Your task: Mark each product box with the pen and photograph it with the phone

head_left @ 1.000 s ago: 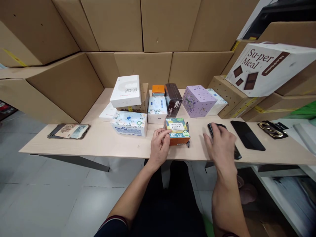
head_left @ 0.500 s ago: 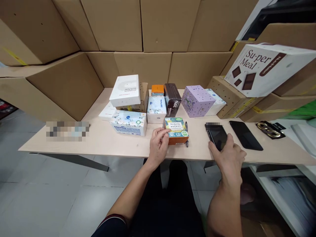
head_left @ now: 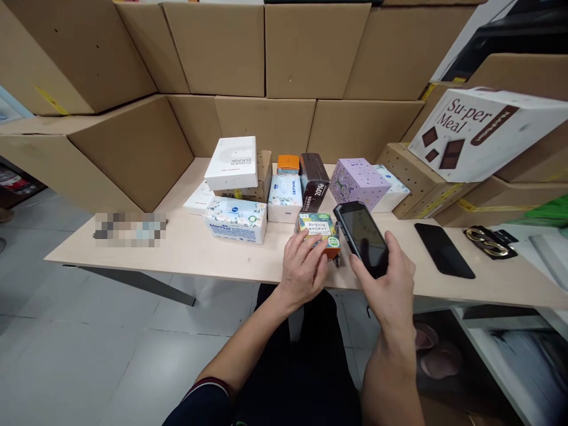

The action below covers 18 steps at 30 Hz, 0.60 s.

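My right hand (head_left: 388, 284) grips a black handheld device (head_left: 361, 238) with a dark screen, lifted off the table and tilted over the front edge. My left hand (head_left: 304, 269) rests on the near side of a small orange and green box (head_left: 318, 226) marked Binking, fingers curled against it. A dark pen lies between that box and the device, mostly hidden. Both hands are at the front middle of the pale wooden table (head_left: 186, 251).
Behind the small box stand several cartons: a blue-white tissue box (head_left: 235, 219), a white power bank box (head_left: 232, 163), a dark brown box (head_left: 313, 180), a lilac cube (head_left: 357, 180). A black phone (head_left: 444, 257) and a clip (head_left: 490, 242) lie right. Cardboard cartons wall the back.
My right hand picked the black device up off the table and brought it left, toward the small box. My left hand shifted further onto that box. The view tilted slightly.
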### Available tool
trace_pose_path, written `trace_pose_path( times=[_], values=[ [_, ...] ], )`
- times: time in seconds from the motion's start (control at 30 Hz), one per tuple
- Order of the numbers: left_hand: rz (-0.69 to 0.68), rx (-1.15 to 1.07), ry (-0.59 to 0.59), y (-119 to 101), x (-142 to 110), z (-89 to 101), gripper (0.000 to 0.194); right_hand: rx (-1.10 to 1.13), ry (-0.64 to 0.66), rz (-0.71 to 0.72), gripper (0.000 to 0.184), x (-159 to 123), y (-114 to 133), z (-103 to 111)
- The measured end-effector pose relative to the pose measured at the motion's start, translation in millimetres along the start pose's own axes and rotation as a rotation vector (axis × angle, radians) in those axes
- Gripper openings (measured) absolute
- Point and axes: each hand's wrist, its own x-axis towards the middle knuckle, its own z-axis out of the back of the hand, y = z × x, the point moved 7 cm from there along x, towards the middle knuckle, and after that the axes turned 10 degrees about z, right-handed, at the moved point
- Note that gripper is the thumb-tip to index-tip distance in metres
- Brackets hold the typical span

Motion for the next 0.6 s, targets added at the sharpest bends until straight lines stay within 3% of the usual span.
trace_pose_path(
  times=[0.17,0.6],
  values=[
    [0.086,-0.08,0.057,4.4,3.4,-5.0,0.04,0.025,0.001,0.118,0.076,1.7,24.2,-9.4],
    [0.223,-0.061,0.145,11.3,2.1,-13.1,0.043,0.038,0.005,0.155,0.074,-3.3,26.4,-18.2]
  ],
)
